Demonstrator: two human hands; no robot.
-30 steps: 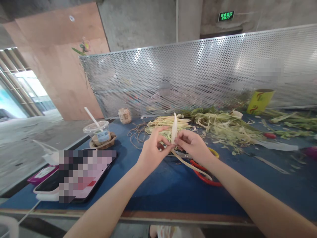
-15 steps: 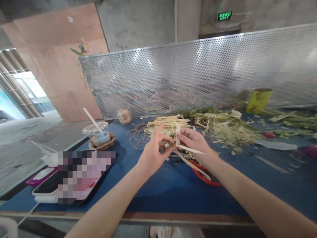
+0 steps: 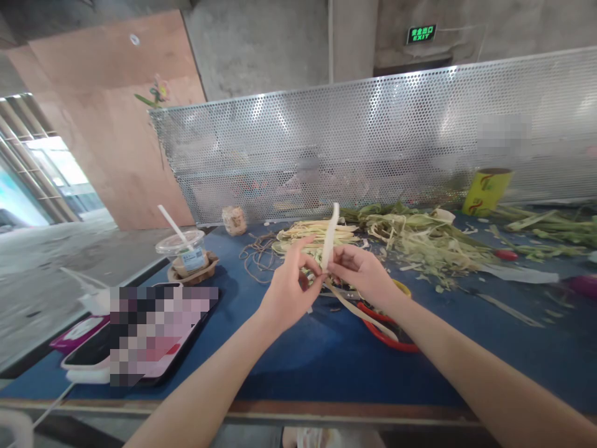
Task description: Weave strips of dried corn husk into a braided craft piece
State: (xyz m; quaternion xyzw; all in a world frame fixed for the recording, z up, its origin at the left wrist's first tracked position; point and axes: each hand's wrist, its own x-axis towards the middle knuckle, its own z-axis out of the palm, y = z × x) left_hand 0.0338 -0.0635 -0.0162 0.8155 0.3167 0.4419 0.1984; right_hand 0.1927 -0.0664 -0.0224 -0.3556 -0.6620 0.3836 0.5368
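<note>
A pale strip (image 3: 331, 239) is pinched upright between the nearly closed fingertips of the left hand (image 3: 290, 289) and right hand (image 3: 358, 274), above a blue table (image 3: 298, 367). Red-handled scissors (image 3: 402, 346) are partly hidden by the right forearm (image 3: 448, 342). Behind, yellowish strips (image 3: 303, 228) are bunched beside heaped leafy husks (image 3: 410, 229); a lidded cup (image 3: 190, 258) is seen at left.

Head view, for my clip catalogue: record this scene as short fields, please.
Left hand: fingertips at the lower end of a flat, off-white, leaf-like strip
Right hand: fingertips at the same end
Behind hands: pile of thin yellow-green strips
Partly behind right forearm: red loop-shaped handle
Left side: clear plastic cup, white straw
Back: perforated silver metal screen
Surface: blue tabletop
</note>
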